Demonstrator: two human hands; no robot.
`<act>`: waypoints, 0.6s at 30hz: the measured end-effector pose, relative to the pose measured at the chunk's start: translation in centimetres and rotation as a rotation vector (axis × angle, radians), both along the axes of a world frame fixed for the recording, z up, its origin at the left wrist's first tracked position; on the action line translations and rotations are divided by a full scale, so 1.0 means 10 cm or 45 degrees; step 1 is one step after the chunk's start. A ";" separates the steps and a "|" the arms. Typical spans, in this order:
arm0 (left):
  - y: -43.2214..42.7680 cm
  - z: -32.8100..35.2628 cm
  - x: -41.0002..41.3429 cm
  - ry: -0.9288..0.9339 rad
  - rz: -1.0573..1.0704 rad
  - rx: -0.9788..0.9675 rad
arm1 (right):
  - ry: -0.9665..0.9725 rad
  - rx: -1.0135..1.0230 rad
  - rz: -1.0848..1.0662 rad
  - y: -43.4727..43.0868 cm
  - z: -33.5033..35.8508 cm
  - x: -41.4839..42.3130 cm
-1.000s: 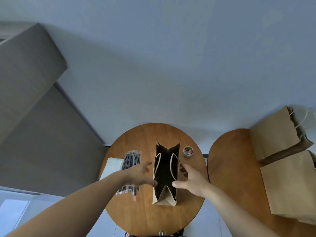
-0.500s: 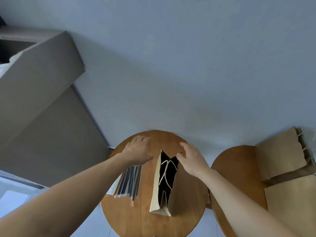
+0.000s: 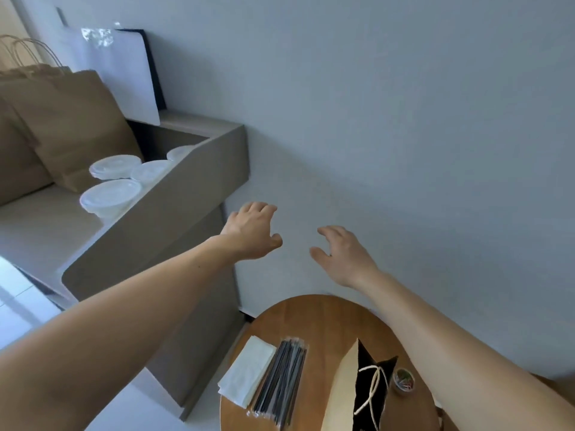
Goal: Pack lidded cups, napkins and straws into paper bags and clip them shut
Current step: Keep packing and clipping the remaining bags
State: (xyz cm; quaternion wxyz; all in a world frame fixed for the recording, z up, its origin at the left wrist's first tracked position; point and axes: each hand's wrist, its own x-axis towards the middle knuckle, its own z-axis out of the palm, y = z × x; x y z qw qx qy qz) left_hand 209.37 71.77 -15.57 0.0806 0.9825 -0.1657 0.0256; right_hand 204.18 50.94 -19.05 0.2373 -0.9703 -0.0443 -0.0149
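An open brown paper bag (image 3: 345, 396) with string handles stands on a round wooden table (image 3: 317, 318) at the bottom. Left of it lie a stack of white napkins (image 3: 247, 379) and a bundle of wrapped black straws (image 3: 281, 385). A small tub of coloured clips (image 3: 404, 380) sits right of the bag. Several lidded white cups (image 3: 109, 197) stand on a grey counter at the left. My left hand (image 3: 252, 233) and my right hand (image 3: 340, 253) are both raised in the air above the table, fingers relaxed, holding nothing, stretched toward the counter.
A grey counter (image 3: 174, 200) with a raised side wall stands left of the table. More brown paper bags (image 3: 71, 126) lean at its back, beside a white board (image 3: 124, 73). A plain grey wall fills the right.
Both hands have let go of the bag's mouth and lifted up and leftward. The view has swung left, bringing the counter and cups into sight.
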 end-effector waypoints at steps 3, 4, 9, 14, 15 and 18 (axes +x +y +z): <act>0.40 0.34 0.18 -0.104 0.008 -0.040 | -0.090 -0.040 0.016 0.39 0.32 0.28; 0.55 0.47 0.25 -0.141 0.013 -0.066 | -0.125 -0.053 0.022 0.54 0.43 0.37; 1.40 1.02 0.56 -0.300 0.113 -0.168 | -0.309 -0.068 0.114 1.38 0.97 0.82; 2.40 1.13 0.73 -0.307 0.259 -0.175 | -0.349 -0.063 0.272 2.27 1.28 1.15; 2.58 1.12 0.75 -0.290 0.296 -0.177 | -0.336 -0.056 0.303 2.43 1.30 1.19; 3.04 1.06 0.79 -0.222 0.386 -0.155 | -0.232 -0.080 0.441 2.90 1.31 1.28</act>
